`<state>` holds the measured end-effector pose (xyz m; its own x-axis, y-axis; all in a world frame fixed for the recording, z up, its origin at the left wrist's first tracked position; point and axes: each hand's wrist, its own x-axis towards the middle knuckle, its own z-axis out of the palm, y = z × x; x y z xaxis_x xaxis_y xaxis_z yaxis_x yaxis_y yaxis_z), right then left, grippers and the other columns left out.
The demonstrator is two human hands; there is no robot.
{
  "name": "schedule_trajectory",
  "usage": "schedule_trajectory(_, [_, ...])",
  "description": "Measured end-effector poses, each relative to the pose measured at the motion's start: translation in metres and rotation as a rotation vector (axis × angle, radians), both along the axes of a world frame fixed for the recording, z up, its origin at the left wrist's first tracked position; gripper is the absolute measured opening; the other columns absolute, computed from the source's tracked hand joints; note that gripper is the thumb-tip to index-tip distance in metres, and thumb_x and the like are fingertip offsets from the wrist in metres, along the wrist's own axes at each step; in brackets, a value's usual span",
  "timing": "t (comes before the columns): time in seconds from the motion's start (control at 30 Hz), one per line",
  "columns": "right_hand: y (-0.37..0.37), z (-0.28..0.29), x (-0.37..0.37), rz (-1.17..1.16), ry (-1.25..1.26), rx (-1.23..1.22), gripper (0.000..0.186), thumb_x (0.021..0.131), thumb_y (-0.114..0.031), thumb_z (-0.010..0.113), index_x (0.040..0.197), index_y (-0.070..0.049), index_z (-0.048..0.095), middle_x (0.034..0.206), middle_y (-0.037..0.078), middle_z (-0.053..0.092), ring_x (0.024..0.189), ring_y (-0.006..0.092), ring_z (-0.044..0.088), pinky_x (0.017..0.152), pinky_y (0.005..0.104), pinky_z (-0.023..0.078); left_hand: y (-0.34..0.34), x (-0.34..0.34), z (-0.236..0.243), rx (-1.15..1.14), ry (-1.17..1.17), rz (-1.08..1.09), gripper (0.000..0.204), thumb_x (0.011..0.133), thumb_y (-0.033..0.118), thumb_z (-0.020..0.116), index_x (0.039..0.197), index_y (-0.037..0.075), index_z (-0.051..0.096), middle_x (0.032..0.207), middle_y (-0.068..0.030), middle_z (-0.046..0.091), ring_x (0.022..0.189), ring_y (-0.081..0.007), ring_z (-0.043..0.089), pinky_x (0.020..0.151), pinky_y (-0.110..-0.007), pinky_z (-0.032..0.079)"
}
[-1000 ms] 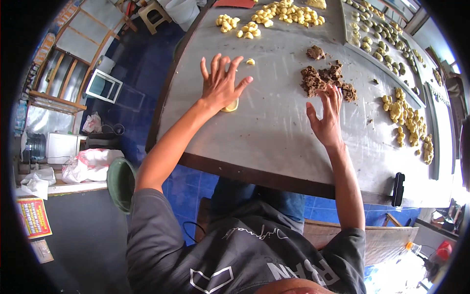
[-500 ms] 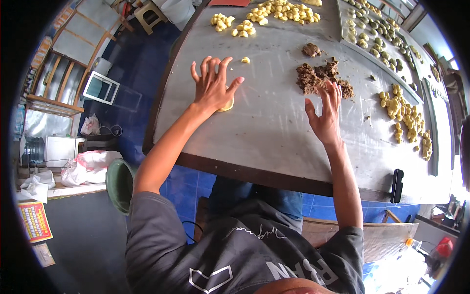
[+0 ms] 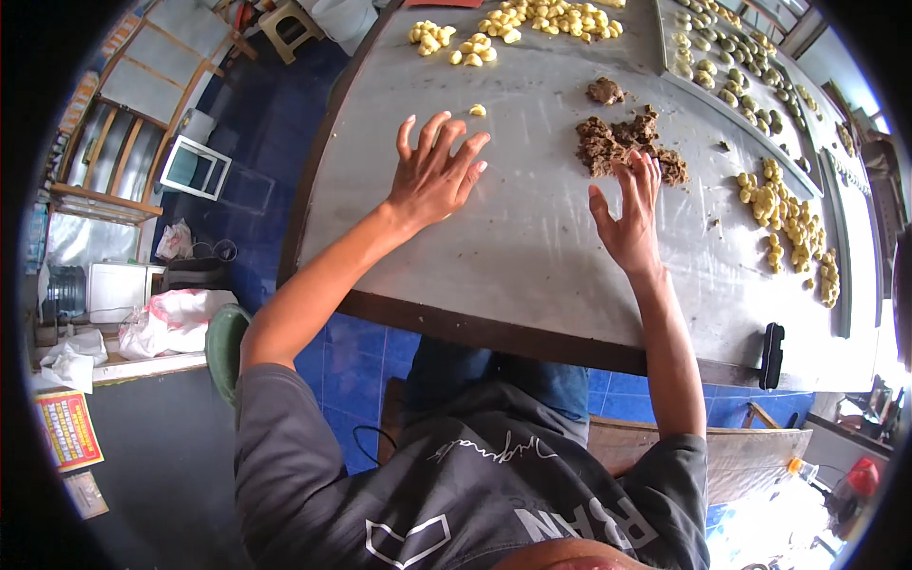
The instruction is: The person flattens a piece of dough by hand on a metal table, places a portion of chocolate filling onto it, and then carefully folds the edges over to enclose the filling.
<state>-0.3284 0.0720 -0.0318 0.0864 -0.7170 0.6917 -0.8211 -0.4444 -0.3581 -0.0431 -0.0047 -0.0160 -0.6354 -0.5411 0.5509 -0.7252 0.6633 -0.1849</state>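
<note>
My left hand (image 3: 432,179) is over the left part of the metal table (image 3: 513,275), palm down with its fingers spread and slightly bent. What lies beneath the palm is hidden. Just beyond its fingertips sits a small yellow dough piece (image 3: 478,110). On the right, my right hand (image 3: 629,228) reaches to the near edge of a crumbly brown filling heap (image 3: 617,138); the thumb stands apart from the fingers, whose tips touch the filling. A smaller brown lump (image 3: 605,91) lies just behind that heap.
Yellow dough balls (image 3: 551,19) are piled at the far edge, with smaller clusters nearby. More yellow pieces (image 3: 788,218) lie at the right, beside a tray (image 3: 684,90) of greenish rounds. A black oblong object (image 3: 771,356) rests at the near right edge. A green tub (image 3: 226,351) stands left.
My left hand has shifted slightly right and turned, its fingers now angled more rightward. The flat yellow piece seen under its palm is out of sight. My right hand has barely moved.
</note>
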Motion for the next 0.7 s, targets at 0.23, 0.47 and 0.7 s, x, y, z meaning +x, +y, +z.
schedule_trajectory(0.23, [0.000, 0.003, 0.004, -0.009, 0.003, 0.016, 0.045, 0.081, -0.014, 0.071, 0.121, -0.002, 0.053, 0.132, 0.023, 0.043, 0.127, 0.0421, 0.036, 0.111, 0.0547, 0.024, -0.008, -0.008, -0.004, 0.030, 0.052, 0.052, 0.035, 0.092, 0.030, 0.057, 0.125, 0.021, 0.049, 0.118, -0.0039, 0.047, 0.123, -0.0258, 0.039, 0.102, -0.056, 0.018])
schedule_trajectory(0.47, [-0.001, 0.001, 0.000, 0.000, 0.015, 0.007, 0.046, 0.082, -0.014, 0.070, 0.122, -0.002, 0.052, 0.131, 0.023, 0.043, 0.126, 0.0418, 0.037, 0.110, 0.0542, 0.024, -0.031, -0.015, 0.010, -0.036, 0.045, -0.021, 0.038, 0.092, 0.034, 0.058, 0.125, 0.019, 0.049, 0.119, -0.0051, 0.048, 0.123, -0.0269, 0.040, 0.103, -0.055, 0.018])
schedule_trajectory(0.7, [-0.011, -0.006, -0.001, -0.004, 0.016, -0.028, 0.046, 0.081, -0.014, 0.071, 0.121, -0.003, 0.051, 0.130, 0.023, 0.044, 0.126, 0.0415, 0.038, 0.110, 0.0541, 0.025, -0.032, -0.017, -0.008, 0.040, 0.015, 0.026, 0.041, 0.093, 0.041, 0.056, 0.126, 0.018, 0.048, 0.119, -0.0057, 0.047, 0.125, -0.0277, 0.037, 0.102, -0.057, 0.018])
